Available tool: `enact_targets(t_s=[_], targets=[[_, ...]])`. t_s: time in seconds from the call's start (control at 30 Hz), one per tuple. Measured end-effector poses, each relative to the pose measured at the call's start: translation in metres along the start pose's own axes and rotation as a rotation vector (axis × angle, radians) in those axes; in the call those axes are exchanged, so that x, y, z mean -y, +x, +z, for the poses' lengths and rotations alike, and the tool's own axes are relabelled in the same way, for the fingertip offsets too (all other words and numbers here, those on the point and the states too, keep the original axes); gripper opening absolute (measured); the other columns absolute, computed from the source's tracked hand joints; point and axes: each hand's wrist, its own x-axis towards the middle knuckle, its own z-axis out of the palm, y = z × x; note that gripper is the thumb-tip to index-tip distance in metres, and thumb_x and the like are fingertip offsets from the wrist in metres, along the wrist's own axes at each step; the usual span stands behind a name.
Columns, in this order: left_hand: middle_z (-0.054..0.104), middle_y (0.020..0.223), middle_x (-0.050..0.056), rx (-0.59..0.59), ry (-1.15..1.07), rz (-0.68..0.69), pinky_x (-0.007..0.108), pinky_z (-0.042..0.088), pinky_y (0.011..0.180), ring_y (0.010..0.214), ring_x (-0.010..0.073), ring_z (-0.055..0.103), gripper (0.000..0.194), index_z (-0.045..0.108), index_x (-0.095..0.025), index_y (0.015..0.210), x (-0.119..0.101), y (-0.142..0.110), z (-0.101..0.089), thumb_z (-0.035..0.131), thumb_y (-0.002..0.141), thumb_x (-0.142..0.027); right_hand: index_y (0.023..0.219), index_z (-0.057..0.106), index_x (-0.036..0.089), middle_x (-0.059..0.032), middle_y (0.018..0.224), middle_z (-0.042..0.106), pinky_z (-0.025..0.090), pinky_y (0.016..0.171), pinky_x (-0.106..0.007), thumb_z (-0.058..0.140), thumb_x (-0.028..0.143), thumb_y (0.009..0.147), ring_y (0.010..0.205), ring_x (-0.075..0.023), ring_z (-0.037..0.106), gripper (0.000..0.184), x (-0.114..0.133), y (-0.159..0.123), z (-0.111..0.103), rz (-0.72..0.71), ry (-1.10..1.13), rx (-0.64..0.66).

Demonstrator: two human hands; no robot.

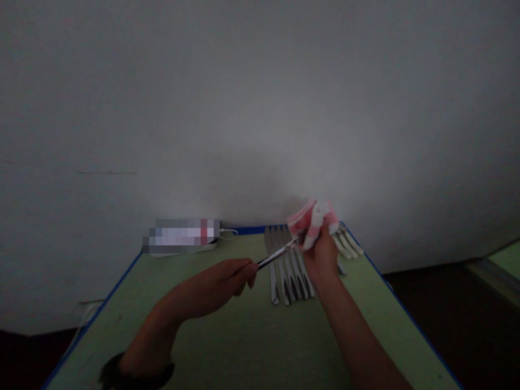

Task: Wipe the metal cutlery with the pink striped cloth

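Observation:
My left hand (239, 275) is closed around the handle end of a shiny metal piece of cutlery (273, 258), held slantwise above the table. Its far end runs into a pink and white cloth (314, 221), so its kind cannot be made out. My right hand (324, 254) grips the bunched cloth around that far end. Below and between my hands, several table knives (275, 290) lie side by side, handles toward me. My right hand and the cloth cover part of the row.
The green table (244, 341) has a blue edge and stands against a grey wall (260, 108). More cutlery (348, 246) lies at the back right, partly behind my right hand. A blurred-out box-like object (182, 236) with a white cable (229, 233) sits at the back left.

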Motion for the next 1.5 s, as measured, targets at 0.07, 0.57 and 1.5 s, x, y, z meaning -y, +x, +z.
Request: enact_targets(t_s=[0.07, 0.57, 1.5], targets=[[0.051, 0.069, -0.002, 0.022, 0.03, -0.004, 0.024, 0.04, 0.06, 0.064, 0.0136, 0.048, 0.042, 0.054, -0.019, 0.082, 0.002, -0.001, -0.001, 0.029, 0.093, -0.051, 0.089, 0.059, 0.019, 0.004, 0.069, 0.063, 0.044, 0.05, -0.023, 0.061, 0.043, 0.076, 0.055, -0.0109, 0.056, 0.027, 0.012, 0.009, -0.002, -0.031, 0.074, -0.003], [0.048, 0.063, -0.003, -0.029, -0.107, -0.025, 0.023, 0.039, 0.057, 0.058, 0.0124, 0.046, 0.041, 0.048, -0.019, 0.071, 0.005, 0.017, 0.023, 0.032, 0.091, -0.051, 0.074, 0.059, 0.013, 0.0004, 0.056, 0.051, 0.027, 0.042, -0.022, 0.045, 0.068, 0.077, 0.049, -0.0095, 0.041, 0.056, -0.036, -0.03, 0.0, -0.045, -0.487, 0.192], [0.063, 0.062, 0.003, -0.43, 0.195, -0.02, 0.025, 0.042, 0.053, 0.053, 0.0164, 0.056, 0.029, 0.06, -0.017, 0.081, 0.079, -0.012, 0.092, 0.039, 0.089, -0.036, 0.068, 0.058, 0.017, -0.0031, 0.061, 0.056, 0.036, 0.055, -0.027, 0.044, 0.061, 0.082, 0.06, -0.0158, 0.049, 0.048, -0.083, -0.077, -0.046, -0.131, -0.862, 0.353]])
